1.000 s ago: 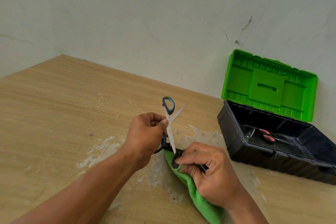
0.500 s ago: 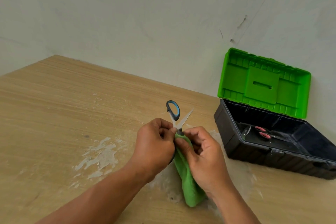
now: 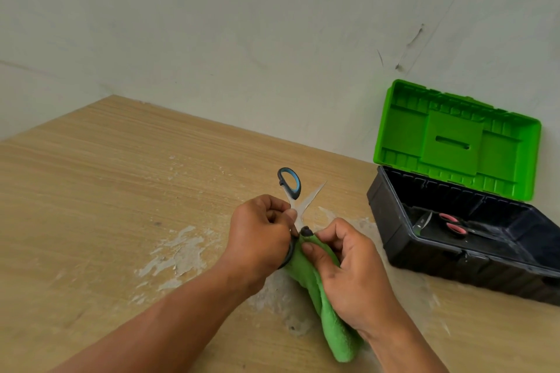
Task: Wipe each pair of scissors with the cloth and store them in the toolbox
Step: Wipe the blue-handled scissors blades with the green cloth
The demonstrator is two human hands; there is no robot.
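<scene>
The right hand (image 3: 351, 275) pinches a fluffy green cloth (image 3: 330, 321) against the open blue-and-black-handled scissors (image 3: 298, 212), which the left hand (image 3: 257, 233) grips above the wooden table (image 3: 91, 191). Farther right, red-handled scissors (image 3: 453, 225) lie inside the open, green-lidded black toolbox (image 3: 391, 215).

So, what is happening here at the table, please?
A person is cleaning scissors. The left hand grips the blue pair, with its blades spread open. The right hand pinches the green cloth near the pivot of that pair. The red pair already lies inside the toolbox, which stands open on the table to the right, with its lid raised.
</scene>
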